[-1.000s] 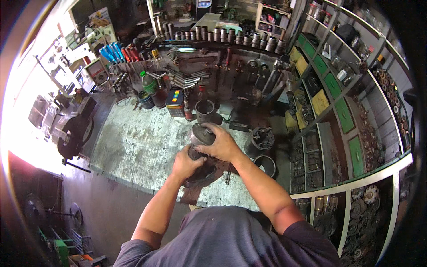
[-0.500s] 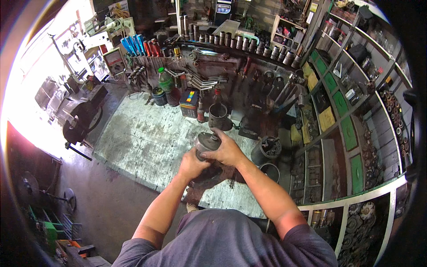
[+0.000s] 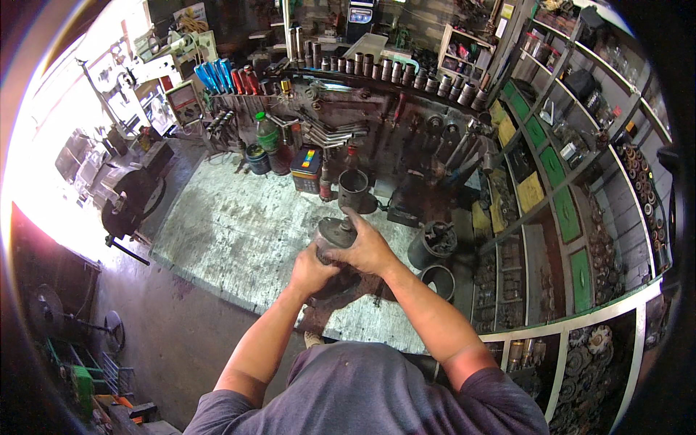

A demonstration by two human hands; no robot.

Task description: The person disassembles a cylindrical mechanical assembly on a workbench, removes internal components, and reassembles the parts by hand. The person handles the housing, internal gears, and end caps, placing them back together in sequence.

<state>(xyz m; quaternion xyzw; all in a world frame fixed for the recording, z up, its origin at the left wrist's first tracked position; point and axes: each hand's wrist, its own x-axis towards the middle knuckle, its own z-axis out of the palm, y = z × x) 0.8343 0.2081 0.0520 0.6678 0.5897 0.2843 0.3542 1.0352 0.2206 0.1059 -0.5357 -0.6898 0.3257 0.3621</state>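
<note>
Over the metal-topped workbench (image 3: 232,225) I hold a round grey metal cylinder (image 3: 336,230), its flat top tilted up with a small stub on it. My left hand (image 3: 313,270) wraps its near left side. My right hand (image 3: 367,250) grips it from the right, with the index finger reaching along the top edge by the stub. Both hands are closed on it. The lower part of the cylinder is hidden by my fingers. Below my hands lies a dark oily patch (image 3: 326,308) on the bench. Just beyond stands an open metal cup-like cylinder (image 3: 353,190).
Behind stand a battery-like box (image 3: 306,165) and a green-capped bottle (image 3: 267,134). To the right are a dark can of parts (image 3: 433,245) and an open round container (image 3: 438,281). Sockets (image 3: 395,71) line the back rack; shelving (image 3: 551,217) curves along the right.
My hands and the cylinder have hardly moved. The view has shifted very slightly.
</note>
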